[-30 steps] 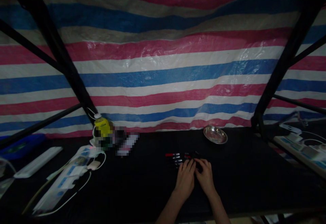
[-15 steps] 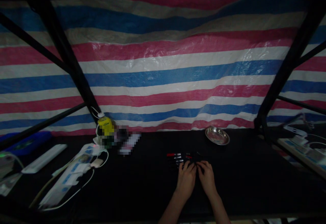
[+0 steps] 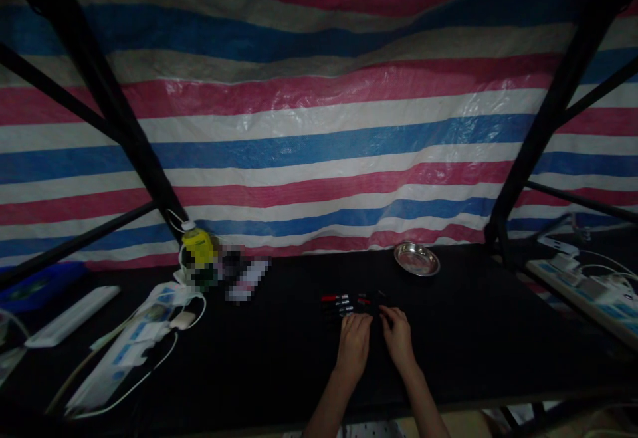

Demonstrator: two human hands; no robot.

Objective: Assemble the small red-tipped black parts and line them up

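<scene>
Several short pen-like tubes lie side by side on the black tabletop: a red tube [image 3: 333, 299] with a silvery band, and dark tubes [image 3: 339, 308] with similar bands just below it. My left hand [image 3: 355, 339] rests at the near end of this row, its fingers together and curled downward, covering whatever lies under them. To its right, my right hand [image 3: 397, 331] has thumb and forefinger bent close together; anything between them is too dark to make out. Small red and dark pieces [image 3: 365, 300] lie just beyond the two hands.
A shiny round metal dish [image 3: 417, 260] stands at the back right. To the left are a white power strip [image 3: 107, 365] with plugs and cables, a yellow bottle [image 3: 198, 246] and a white bar [image 3: 73, 317]. Dark frame posts [image 3: 535, 152] rise before a striped sheet [image 3: 323, 139].
My hands have drawn apart, the left moving leftward off the spot where they met. More of the small pieces beyond them shows. The whole view has shifted slightly.
</scene>
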